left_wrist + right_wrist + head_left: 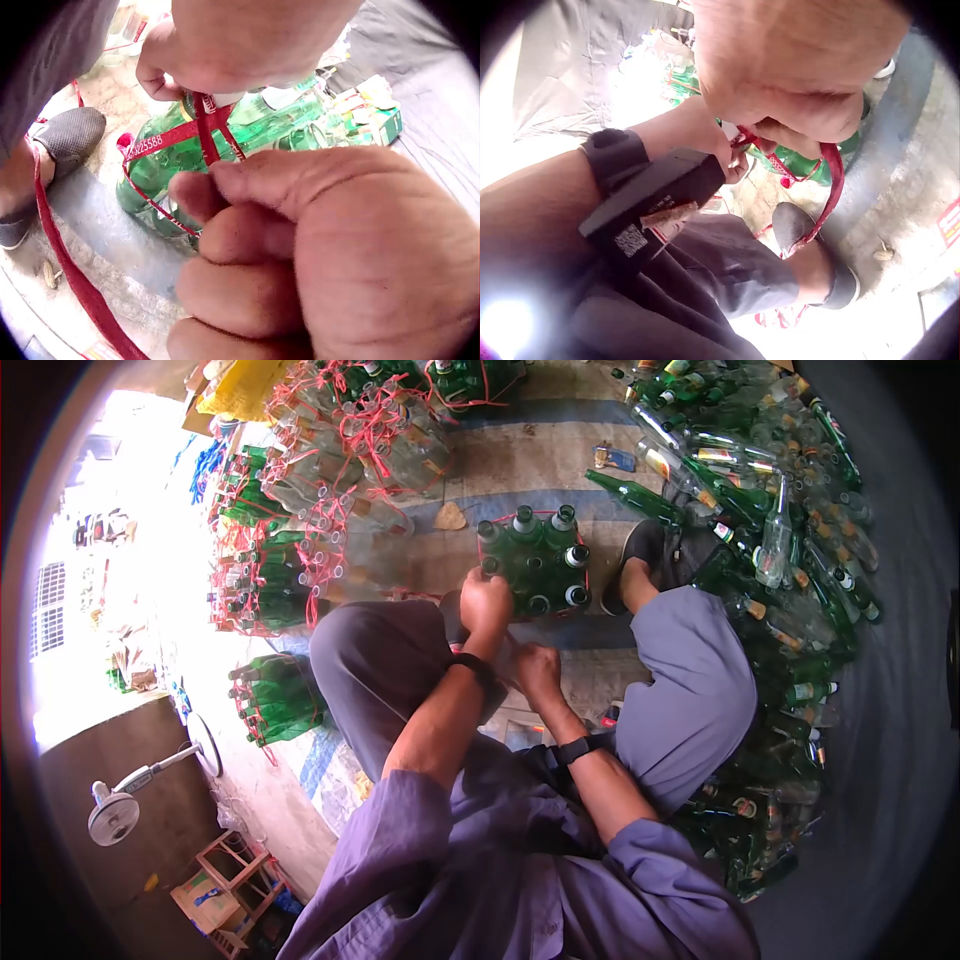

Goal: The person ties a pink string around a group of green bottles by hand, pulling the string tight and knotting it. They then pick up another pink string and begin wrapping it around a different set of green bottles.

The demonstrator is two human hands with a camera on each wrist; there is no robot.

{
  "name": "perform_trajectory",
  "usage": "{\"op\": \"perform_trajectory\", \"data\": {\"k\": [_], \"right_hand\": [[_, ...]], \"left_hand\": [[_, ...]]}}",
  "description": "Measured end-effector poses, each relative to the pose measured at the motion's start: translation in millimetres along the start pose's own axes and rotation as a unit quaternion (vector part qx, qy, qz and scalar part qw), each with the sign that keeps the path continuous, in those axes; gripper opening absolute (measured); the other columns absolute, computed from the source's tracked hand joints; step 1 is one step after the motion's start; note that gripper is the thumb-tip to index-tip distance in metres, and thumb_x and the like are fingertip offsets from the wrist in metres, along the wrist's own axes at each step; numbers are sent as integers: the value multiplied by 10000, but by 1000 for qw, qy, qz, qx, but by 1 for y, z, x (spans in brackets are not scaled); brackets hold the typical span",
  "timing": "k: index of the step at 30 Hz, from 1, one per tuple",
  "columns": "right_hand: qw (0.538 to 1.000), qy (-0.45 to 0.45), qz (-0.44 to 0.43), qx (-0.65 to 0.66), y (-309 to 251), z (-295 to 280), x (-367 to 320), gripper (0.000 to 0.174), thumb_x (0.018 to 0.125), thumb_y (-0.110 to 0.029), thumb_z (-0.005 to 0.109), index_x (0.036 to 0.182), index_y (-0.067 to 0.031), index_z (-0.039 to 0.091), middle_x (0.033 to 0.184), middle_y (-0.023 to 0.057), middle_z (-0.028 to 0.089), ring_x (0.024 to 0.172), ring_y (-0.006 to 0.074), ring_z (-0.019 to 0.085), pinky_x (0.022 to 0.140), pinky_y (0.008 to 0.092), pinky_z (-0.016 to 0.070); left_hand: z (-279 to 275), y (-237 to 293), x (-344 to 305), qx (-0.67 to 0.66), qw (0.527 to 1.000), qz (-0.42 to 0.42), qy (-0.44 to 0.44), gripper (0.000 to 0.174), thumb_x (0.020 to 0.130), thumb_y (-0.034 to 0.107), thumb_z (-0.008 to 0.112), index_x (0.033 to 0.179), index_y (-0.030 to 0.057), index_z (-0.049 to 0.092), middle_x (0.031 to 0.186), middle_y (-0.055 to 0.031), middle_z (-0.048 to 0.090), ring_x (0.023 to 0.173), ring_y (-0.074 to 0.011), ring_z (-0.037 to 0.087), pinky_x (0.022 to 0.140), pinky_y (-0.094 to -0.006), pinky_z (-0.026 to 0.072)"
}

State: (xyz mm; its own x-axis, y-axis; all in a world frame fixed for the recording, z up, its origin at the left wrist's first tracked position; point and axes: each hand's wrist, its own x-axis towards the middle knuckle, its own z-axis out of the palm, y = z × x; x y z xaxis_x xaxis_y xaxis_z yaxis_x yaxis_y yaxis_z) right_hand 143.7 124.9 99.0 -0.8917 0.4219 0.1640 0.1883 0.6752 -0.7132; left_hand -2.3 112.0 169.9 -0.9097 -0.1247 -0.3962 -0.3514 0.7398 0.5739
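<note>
A bundle of upright green bottles (537,565) stands between the person's feet, with a red strap (176,135) round it and crossing at its side. Close to the bundle's near left corner is the left hand (487,603); in the left wrist view the left hand (300,247) has its fingers curled and pinches the strap between thumb and forefinger. The right hand (537,672) is lower and to the right in the head view. Fingers of the right hand (795,75) grip the red strap (831,180), and a loose length hangs down from them. Its fingertips are partly hidden.
Loose green and clear bottles (780,550) are heaped along the right. Strapped bundles (270,580) line the left, with another green bundle (278,695) below. A shoe (640,555) is beside the heap. A fan (115,815) stands at lower left.
</note>
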Motion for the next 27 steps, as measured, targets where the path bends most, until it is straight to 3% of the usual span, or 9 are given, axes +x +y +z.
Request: {"op": "perform_trajectory", "data": {"k": [4,7,8,9,12,19,21,25,27], "right_hand": [[979,-100,-32,-173,6,3,-4,292,492,-266,752,709,-118,625,633,53,594,645,194,615,537,304,459],[970,-142,-37,-194,-1,-4,-3,285,513,-252,741,735,-121,622,630,47,589,633,200,608,528,301,457],[978,-98,-26,-184,-5,-5,-1,115,586,-173,665,650,-98,606,601,78,585,567,237,600,495,345,463],[983,-53,-15,-174,-5,-2,-1,97,659,-94,590,564,-76,591,572,109,582,501,274,591,462,389,470],[997,-33,5,-63,-2,11,-5,99,666,-89,583,569,-75,588,577,112,584,510,283,596,472,398,475],[994,-36,-34,-99,1,14,-11,117,683,-87,584,569,-63,588,584,121,589,518,302,600,491,414,482],[999,-6,45,-20,8,18,-12,111,681,-93,592,575,-58,594,590,129,591,523,315,599,503,415,488],[998,-34,47,-11,12,11,-9,88,664,-98,600,589,-53,607,607,138,594,544,326,602,517,412,493],[990,-92,-13,-108,9,3,-6,80,654,-97,600,587,-56,612,612,138,592,553,323,604,515,409,492]], "left_hand": [[-6,3,-5,53,998,5,-18,392,764,283,486,1084,96,615,995,-176,648,937,-355,609,814,-426,467],[-6,3,-5,64,998,17,-13,388,762,272,477,1081,97,613,985,-190,645,933,-366,608,815,-433,465],[-4,3,-5,64,998,17,-15,388,762,272,477,1081,97,613,985,-190,645,933,-366,608,815,-433,465],[-1,0,-2,50,999,14,-14,387,763,266,478,1081,88,610,984,-200,642,935,-372,606,819,-436,463],[4,-10,5,8,1000,25,-12,384,765,253,480,1076,68,609,975,-218,639,937,-381,604,828,-441,458],[13,-22,9,-78,996,39,-1,356,775,224,469,1039,41,624,951,-235,639,923,-393,606,821,-442,461],[17,-25,10,-81,996,29,8,355,778,216,463,1043,40,622,952,-232,640,922,-392,607,817,-442,462],[22,-31,13,-89,995,25,23,357,782,202,449,1053,38,613,953,-223,645,916,-387,610,808,-438,464],[23,-33,12,-90,995,26,24,357,782,202,448,1055,38,610,957,-220,645,914,-386,610,809,-436,463]]}}
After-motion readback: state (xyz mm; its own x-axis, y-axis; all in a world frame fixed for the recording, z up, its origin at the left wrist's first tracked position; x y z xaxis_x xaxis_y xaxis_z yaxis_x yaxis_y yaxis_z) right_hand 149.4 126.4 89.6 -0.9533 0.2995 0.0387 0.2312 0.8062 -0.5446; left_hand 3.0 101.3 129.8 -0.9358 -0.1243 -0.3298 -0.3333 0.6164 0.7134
